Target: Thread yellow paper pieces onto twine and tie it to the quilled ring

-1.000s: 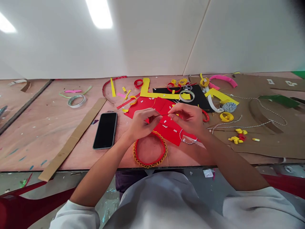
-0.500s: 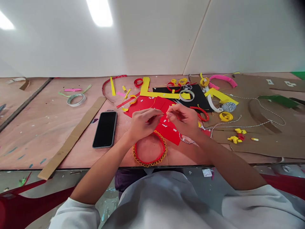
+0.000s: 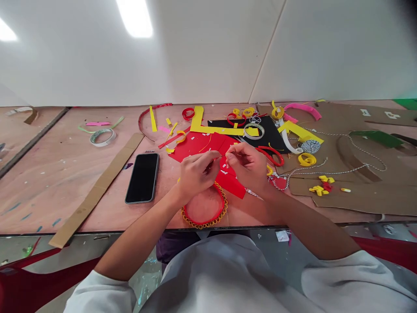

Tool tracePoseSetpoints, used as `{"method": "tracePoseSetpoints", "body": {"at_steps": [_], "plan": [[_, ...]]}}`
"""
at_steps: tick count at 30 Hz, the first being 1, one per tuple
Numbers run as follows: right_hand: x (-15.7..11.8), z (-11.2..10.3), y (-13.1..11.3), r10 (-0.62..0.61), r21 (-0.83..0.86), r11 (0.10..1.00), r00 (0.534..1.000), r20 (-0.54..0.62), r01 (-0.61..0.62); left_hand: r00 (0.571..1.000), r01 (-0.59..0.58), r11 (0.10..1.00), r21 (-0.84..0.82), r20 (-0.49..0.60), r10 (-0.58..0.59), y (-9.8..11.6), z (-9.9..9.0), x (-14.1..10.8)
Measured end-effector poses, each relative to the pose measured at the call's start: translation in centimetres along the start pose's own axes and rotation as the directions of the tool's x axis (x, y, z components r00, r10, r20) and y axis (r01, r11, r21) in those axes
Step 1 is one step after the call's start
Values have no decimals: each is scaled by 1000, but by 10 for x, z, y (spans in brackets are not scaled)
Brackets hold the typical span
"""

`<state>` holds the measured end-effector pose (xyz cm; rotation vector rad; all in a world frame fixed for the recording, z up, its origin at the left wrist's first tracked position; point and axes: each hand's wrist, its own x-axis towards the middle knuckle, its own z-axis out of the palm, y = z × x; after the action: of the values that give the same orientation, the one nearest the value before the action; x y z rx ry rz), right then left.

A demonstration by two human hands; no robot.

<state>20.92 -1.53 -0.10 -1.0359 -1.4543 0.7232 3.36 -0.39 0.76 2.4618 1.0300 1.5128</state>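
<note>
Thin strand [image 3: 223, 155], up between the fingertips above the red paper [image 3: 234, 184]; fine detail too small to read. Left hand [image 3: 197, 174]: thumb and fingertips pinching one end, other fingers curled in. Right hand [image 3: 249, 167]: also pinching, at the other end, fingers bent. Tips nearly meet, likely so a piece this fine stays steady and controllable from both sides. Held centrally in front of the body, probably for a clear view.

Just below, red ring edged with small yellow coils [image 3: 204, 225], lying flat near the front edge of the surface [image 3: 182, 215]; left hand covers its upper left, contact can't tell. Probably there to be within easy reach.

Beyond the red paper: black sheet [image 3: 275, 137], yellow L-shaped strip [image 3: 197, 121] partly over it, tape roll [image 3: 254, 138] on top. Right side: string ball [image 3: 309, 147] and small yellow and red pieces [image 3: 321, 190] on brown cardboard [image 3: 345, 202], pieces bunched, maybe so they don't scatter. Left side: phone [image 3: 142, 178] face up, beside long cardboard strip [image 3: 97, 189] overhanging the front edge.
</note>
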Motion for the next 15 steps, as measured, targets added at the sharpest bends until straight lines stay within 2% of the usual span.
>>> {"method": "tracePoseSetpoints", "body": {"at_steps": [6,12,15], "plan": [[1,0,3,77,57,995,995,65,-80,998,48,999,-3,47,-48,-8,2,0],[5,-4,1,122,131,982,986,112,-137,993,-50,997,-57,106,56,-15,-1,1],[6,-8,-2,133,168,975,986,99,-149,994,-21,997,-75,107,29,-14,-2,1]]}}
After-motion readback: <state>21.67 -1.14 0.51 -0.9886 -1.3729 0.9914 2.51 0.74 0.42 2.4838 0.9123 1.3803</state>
